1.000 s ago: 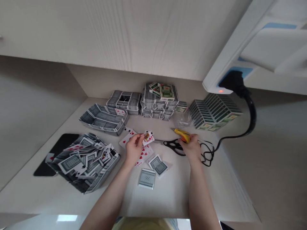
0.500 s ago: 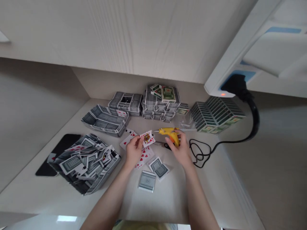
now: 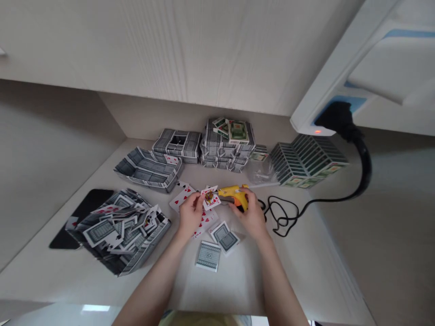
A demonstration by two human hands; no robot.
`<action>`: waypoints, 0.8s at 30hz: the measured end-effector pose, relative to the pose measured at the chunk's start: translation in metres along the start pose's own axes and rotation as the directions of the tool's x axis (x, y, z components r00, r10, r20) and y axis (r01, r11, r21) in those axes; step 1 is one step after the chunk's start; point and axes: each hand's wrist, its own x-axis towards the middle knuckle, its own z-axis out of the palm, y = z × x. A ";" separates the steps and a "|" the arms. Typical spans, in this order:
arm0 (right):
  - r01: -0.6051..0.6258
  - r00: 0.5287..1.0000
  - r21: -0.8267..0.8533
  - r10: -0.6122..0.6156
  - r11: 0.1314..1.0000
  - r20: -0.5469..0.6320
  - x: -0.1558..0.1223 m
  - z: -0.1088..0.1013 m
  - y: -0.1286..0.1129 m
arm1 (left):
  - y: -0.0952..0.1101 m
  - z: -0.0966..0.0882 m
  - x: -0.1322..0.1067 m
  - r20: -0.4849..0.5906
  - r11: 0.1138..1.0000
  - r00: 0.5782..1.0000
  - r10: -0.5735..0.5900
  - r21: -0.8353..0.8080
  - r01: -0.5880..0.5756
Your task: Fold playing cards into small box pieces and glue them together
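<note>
Between the fingers of my left hand (image 3: 190, 213) is a face playing card (image 3: 212, 202) with red markings. My right hand (image 3: 250, 213) is wrapped round a yellow glue gun (image 3: 234, 192), whose nozzle points left and lies over the card; whether it touches I cannot tell. A clear glue stick (image 3: 263, 185) sticks out of the gun's back end. Under and beside my left hand lie several red-suited cards (image 3: 206, 221), face up. Closer to me, two face-down pieces, a patterned card (image 3: 224, 238) and a patterned square (image 3: 208, 256), rest on the table.
A card-built box (image 3: 142, 253) full of loose cards stands at left, partly over a black flat object (image 3: 81, 217). Behind are an open card tray (image 3: 149, 170), card boxes (image 3: 176, 145), stacked card cases (image 3: 227, 149) and rows of card packs (image 3: 306, 160). A black cord (image 3: 326, 200) runs right.
My right hand has brought the glue gun left, so its nozzle is now over the card. The card in my left hand has tilted slightly.
</note>
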 end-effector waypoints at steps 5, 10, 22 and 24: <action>0.030 0.999 -0.016 -0.029 0.999 0.042 -0.002 0.000 -0.001 | 0.000 -0.001 0.001 -0.018 1.000 1.000 -0.015 0.022 0.016; 0.049 0.995 -0.022 -0.047 0.999 0.090 -0.002 -0.004 -0.003 | 0.001 -0.001 0.001 -0.018 1.000 1.000 -0.016 -0.002 0.016; 0.056 0.994 0.043 -0.059 0.998 0.092 -0.001 -0.006 -0.003 | 0.004 -0.002 -0.001 -0.009 1.000 1.000 -0.007 0.000 0.007; 0.056 0.994 0.050 -0.060 0.997 0.088 -0.001 -0.007 -0.004 | 0.005 -0.002 -0.001 -0.011 1.000 1.000 -0.011 -0.001 0.011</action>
